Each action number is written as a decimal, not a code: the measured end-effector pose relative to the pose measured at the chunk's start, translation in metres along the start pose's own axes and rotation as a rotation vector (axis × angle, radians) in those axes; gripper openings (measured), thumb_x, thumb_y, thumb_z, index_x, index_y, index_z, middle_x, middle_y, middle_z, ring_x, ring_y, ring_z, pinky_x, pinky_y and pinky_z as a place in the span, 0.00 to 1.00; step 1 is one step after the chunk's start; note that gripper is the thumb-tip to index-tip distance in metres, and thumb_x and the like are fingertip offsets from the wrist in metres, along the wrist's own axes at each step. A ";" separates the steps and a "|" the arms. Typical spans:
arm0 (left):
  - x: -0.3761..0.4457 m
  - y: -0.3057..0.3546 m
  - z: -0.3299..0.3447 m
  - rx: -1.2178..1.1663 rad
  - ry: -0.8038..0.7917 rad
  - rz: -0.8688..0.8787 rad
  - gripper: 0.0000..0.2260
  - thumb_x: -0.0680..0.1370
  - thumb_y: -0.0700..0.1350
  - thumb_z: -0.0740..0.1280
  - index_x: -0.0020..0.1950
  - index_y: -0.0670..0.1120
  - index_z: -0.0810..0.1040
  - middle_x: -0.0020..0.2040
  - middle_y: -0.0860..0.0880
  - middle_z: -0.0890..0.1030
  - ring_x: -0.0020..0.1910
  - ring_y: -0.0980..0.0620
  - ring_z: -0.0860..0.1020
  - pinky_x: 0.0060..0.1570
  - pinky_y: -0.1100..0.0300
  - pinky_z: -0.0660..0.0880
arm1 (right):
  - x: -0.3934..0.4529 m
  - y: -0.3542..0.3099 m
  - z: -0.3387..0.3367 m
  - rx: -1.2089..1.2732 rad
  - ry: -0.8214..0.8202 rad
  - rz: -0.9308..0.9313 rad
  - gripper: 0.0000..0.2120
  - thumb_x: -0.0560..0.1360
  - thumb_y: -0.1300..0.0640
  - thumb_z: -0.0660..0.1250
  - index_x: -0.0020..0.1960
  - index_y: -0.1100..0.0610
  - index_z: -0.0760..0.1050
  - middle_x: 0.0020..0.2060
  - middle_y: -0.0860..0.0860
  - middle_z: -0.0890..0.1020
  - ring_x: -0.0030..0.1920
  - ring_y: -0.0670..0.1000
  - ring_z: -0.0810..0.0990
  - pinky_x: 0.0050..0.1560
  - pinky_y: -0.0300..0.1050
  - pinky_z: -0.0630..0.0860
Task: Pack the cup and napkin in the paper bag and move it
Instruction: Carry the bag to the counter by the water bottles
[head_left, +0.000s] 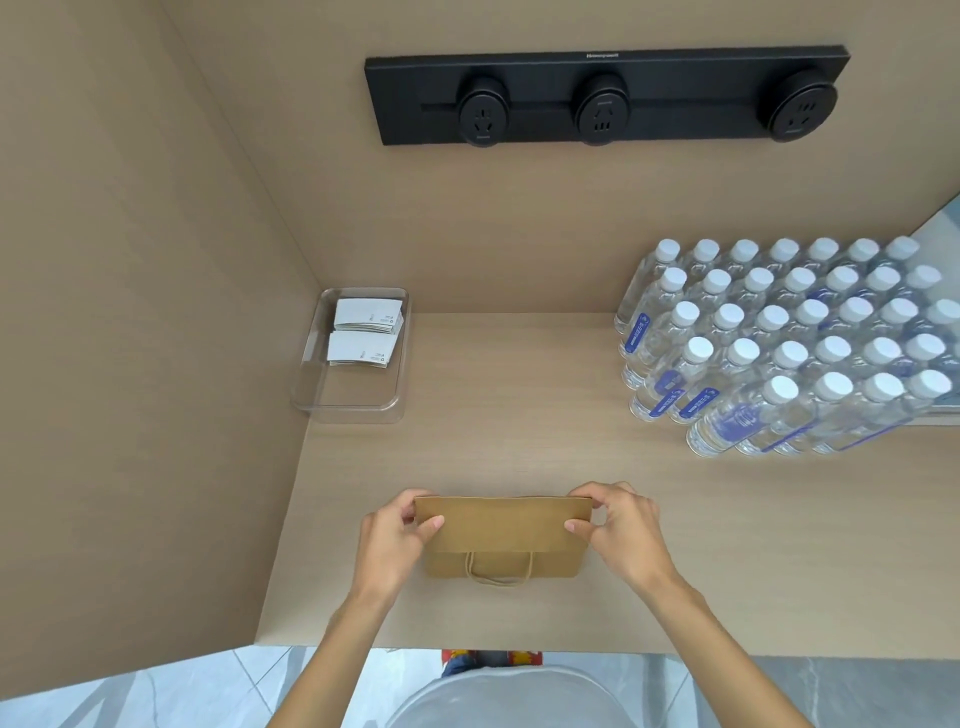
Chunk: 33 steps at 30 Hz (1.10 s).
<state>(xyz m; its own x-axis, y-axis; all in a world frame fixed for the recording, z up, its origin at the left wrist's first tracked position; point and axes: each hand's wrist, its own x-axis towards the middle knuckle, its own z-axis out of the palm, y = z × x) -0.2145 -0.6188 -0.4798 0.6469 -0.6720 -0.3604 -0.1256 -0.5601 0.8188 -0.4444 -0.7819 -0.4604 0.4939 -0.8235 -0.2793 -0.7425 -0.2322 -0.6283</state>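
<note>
Hands hold the flat paper bag (503, 535) by its two far corners: left hand (396, 540) pinches the left corner, right hand (618, 532) the right, each grip closed on the bag. Bag lies folded on the table (519, 415) near its front edge, twine handle (498, 569) pointing toward the person. No cup is in view. Whether the white folded paper pieces (366, 332) in the clear tray (350, 405), beyond the bag to its left, are the napkins cannot be told. Water bottles (789, 348) stand packed beyond the bag to its right.

Risk assessment: bag is unopened; pulling the corners unevenly could tear a fold or leave the base collapsed, so it tips when loaded.
</note>
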 end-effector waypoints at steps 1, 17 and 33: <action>0.001 0.004 -0.002 0.100 0.007 0.058 0.12 0.73 0.40 0.76 0.47 0.56 0.82 0.42 0.58 0.85 0.45 0.56 0.81 0.42 0.73 0.73 | 0.001 -0.004 -0.001 -0.093 -0.025 -0.039 0.12 0.70 0.53 0.77 0.52 0.43 0.82 0.43 0.42 0.81 0.54 0.46 0.74 0.61 0.49 0.63; 0.017 0.049 0.023 0.802 -0.085 0.539 0.12 0.80 0.56 0.62 0.49 0.53 0.83 0.45 0.48 0.87 0.50 0.45 0.81 0.50 0.56 0.72 | 0.006 -0.065 0.045 -0.580 -0.110 -0.374 0.09 0.82 0.54 0.59 0.58 0.49 0.77 0.49 0.49 0.85 0.57 0.53 0.79 0.71 0.68 0.51; 0.017 0.026 0.009 0.803 -0.022 0.727 0.07 0.73 0.48 0.69 0.35 0.52 0.83 0.31 0.55 0.85 0.28 0.53 0.80 0.44 0.64 0.64 | 0.004 -0.060 0.050 -0.706 0.076 -0.384 0.12 0.67 0.49 0.78 0.28 0.50 0.80 0.19 0.49 0.78 0.24 0.50 0.79 0.58 0.50 0.63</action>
<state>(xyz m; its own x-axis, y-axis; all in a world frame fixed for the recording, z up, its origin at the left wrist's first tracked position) -0.2132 -0.6492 -0.4681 0.2058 -0.9754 0.0784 -0.9347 -0.1722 0.3110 -0.3753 -0.7452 -0.4597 0.7591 -0.6471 -0.0709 -0.6508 -0.7572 -0.0562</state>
